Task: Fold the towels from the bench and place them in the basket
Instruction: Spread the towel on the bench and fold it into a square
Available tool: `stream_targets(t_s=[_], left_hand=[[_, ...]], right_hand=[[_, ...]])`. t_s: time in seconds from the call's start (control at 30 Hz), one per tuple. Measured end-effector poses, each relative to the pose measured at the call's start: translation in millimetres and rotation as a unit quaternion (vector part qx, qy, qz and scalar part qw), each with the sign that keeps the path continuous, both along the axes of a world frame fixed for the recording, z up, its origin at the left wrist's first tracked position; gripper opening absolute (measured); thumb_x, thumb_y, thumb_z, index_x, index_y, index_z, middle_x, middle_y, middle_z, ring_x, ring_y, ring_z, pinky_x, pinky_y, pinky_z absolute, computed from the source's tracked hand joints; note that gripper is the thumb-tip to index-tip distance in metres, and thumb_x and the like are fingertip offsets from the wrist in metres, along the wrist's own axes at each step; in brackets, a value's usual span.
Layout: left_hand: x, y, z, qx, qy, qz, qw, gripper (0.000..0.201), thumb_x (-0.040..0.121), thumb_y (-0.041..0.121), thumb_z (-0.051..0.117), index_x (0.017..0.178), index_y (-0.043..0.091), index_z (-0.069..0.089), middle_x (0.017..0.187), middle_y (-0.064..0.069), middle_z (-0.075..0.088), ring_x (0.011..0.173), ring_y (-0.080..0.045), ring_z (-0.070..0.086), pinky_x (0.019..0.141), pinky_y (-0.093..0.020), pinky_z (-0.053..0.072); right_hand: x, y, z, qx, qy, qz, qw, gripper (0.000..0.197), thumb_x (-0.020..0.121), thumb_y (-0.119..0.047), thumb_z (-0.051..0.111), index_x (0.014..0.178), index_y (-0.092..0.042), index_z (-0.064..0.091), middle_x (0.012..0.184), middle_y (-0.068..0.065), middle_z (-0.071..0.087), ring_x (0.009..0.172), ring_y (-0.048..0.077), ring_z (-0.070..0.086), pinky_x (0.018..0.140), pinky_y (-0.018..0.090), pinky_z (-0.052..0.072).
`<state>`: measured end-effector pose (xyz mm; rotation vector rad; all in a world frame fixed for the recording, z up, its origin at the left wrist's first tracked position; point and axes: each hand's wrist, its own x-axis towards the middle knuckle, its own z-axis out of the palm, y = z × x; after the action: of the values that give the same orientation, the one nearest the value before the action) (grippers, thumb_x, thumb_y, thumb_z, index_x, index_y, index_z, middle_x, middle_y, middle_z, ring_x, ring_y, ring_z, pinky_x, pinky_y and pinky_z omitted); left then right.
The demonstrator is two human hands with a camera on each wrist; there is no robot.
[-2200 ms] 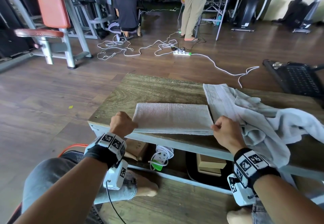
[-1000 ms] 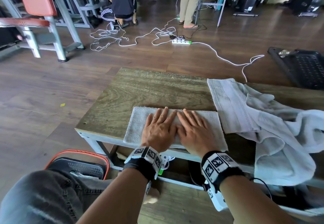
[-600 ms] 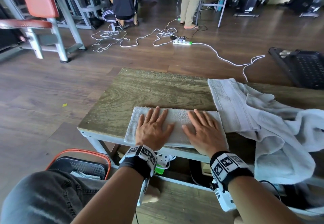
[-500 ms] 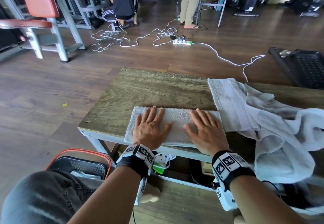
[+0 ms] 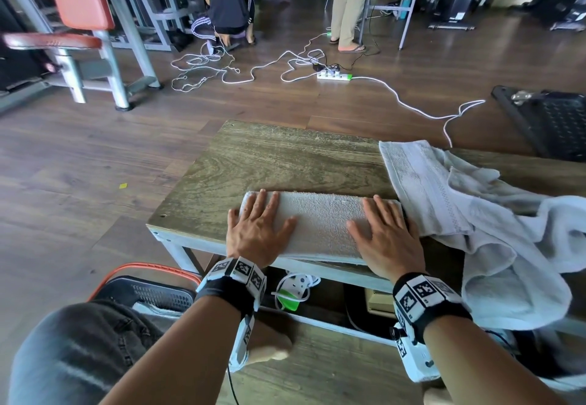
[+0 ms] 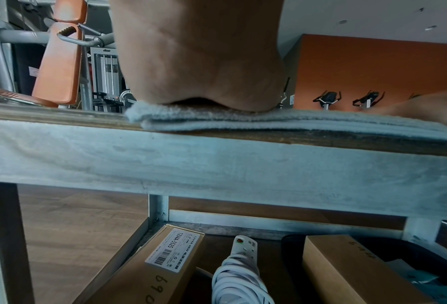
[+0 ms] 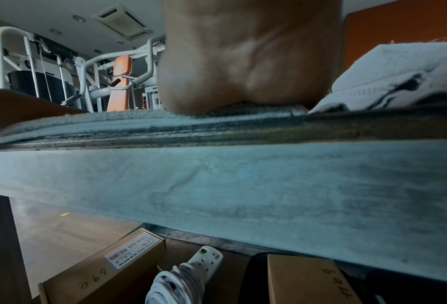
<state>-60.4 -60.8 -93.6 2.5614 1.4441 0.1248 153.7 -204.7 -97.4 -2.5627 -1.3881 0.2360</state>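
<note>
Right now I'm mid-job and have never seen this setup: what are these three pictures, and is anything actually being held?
No machine here: a person wears a camera on the head and one on each wrist. The head view looks down at the bench. The left hand and right hand lie flat, fingers straight, pressing the folded towel; nothing is gripped. The wrist views look from under each palm along the bench edge. A rumpled towel pile lies to the right, touching the folded one. The basket sits on the floor at lower left.
</note>
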Motion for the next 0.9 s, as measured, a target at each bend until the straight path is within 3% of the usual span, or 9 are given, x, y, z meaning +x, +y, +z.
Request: stream_targets(t_s=[0.1, 0.23, 0.53, 0.7, 0.9], left_hand=[[-2, 0, 0, -0.003, -0.003, 0.001, 1.0, 0.085, 0.083, 0.084, 0.005, 0.155, 0.039, 0.002, 0.165, 0.012, -0.004, 0.151, -0.011, -0.007, 0.121, -0.05, 0.001], [-11, 0, -2, -0.003, -0.019, 0.019, 1.0, 0.081, 0.086, 0.082, 0.008, 0.155, 0.041, 0.003, 0.165, 0.01, 0.0, 0.152, -0.016, -0.001, 0.122, -0.048, 0.001], [-22, 6, -1, -0.057, -0.064, 0.074, 0.993, 0.06, 0.1, 0.06, 0.012, 0.156, 0.04, 0.005, 0.166, -0.002, -0.003, 0.152, -0.016, -0.005, 0.123, -0.044, -0.004], [-30, 12, -6, -0.056, -0.069, 0.104, 0.991, 0.066, 0.1, 0.061, 0.011, 0.157, 0.03, -0.001, 0.166, -0.001, -0.006, 0.152, -0.016, -0.008, 0.123, -0.044, -0.005], [-30, 12, -8, -0.045, -0.081, 0.118, 0.989, 0.068, 0.099, 0.063, 0.015, 0.157, 0.028, 0.011, 0.166, 0.002, 0.001, 0.152, -0.014, -0.003, 0.122, -0.041, -0.004]], right_hand=[[-1, -1, 1, 0.007, -0.006, -0.002, 1.0, 0.078, 0.089, -0.078, 0.005, 0.158, -0.041, 0.004, 0.167, -0.015, -0.004, 0.153, 0.009, -0.01, 0.124, 0.05, 0.0], [-4, -4, 1, 0.018, -0.034, -0.004, 0.999, 0.076, 0.091, -0.076, 0.004, 0.158, -0.039, 0.003, 0.166, -0.013, -0.005, 0.153, 0.01, -0.009, 0.12, 0.049, -0.013], [-4, -5, -2, 0.027, -0.055, -0.007, 0.998, 0.076, 0.092, -0.075, 0.005, 0.158, -0.038, 0.005, 0.167, -0.012, -0.002, 0.154, 0.012, -0.005, 0.123, 0.054, -0.007], [-4, -6, -3, 0.025, -0.051, -0.009, 0.998, 0.076, 0.092, -0.075, 0.005, 0.158, -0.037, 0.004, 0.167, -0.011, -0.003, 0.154, 0.012, -0.007, 0.122, 0.053, -0.01], [-4, -6, -2, 0.025, -0.05, -0.006, 0.998, 0.075, 0.093, -0.073, 0.006, 0.159, -0.036, 0.004, 0.167, -0.011, -0.003, 0.154, 0.013, -0.007, 0.122, 0.051, -0.01]])
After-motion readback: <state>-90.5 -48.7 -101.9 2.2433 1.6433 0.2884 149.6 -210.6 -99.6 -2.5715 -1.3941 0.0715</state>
